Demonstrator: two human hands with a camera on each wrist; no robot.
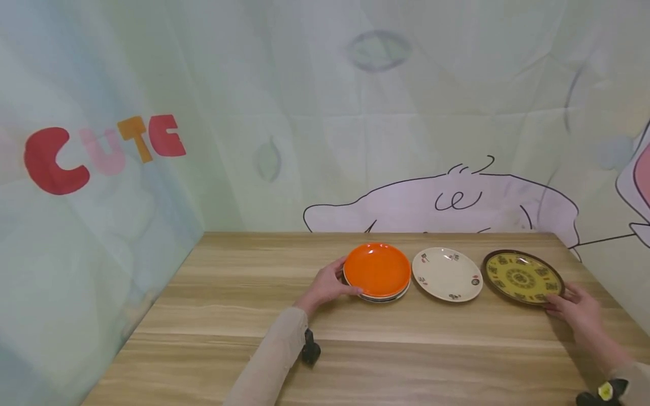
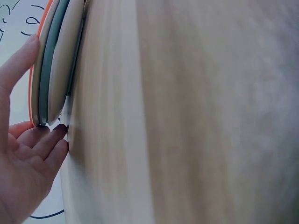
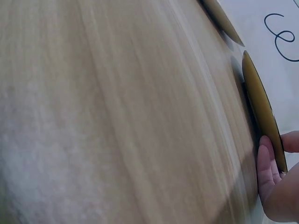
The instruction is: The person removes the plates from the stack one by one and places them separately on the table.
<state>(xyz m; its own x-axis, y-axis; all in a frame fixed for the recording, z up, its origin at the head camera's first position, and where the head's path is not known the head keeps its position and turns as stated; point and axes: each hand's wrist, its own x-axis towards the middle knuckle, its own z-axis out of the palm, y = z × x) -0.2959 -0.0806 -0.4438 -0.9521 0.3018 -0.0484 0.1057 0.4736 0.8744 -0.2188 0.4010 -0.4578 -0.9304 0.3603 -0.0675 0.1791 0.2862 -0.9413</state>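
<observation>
In the head view a stack of plates [image 1: 378, 299] stands left of centre, its orange plate [image 1: 377, 269] uppermost. My left hand [image 1: 327, 286] spans its near left side. The left wrist view shows the thumb [image 2: 29, 53] at the orange rim and the other fingers [image 2: 49, 142] around the stack's edge, with teal and cream rims between. On the right, my right hand [image 1: 576, 307] pinches the near right rim of an olive-green patterned plate [image 1: 522, 276]. Its fingers [image 3: 265, 161] lie under that plate and the thumb [image 3: 290, 141] on its upper face.
A cream plate [image 1: 447, 274] with small printed motifs lies between the stack and the olive-green plate. All stand toward the far edge of a wooden table [image 1: 244, 316]. A printed cloth backdrop [image 1: 284, 141] hangs behind and to the left.
</observation>
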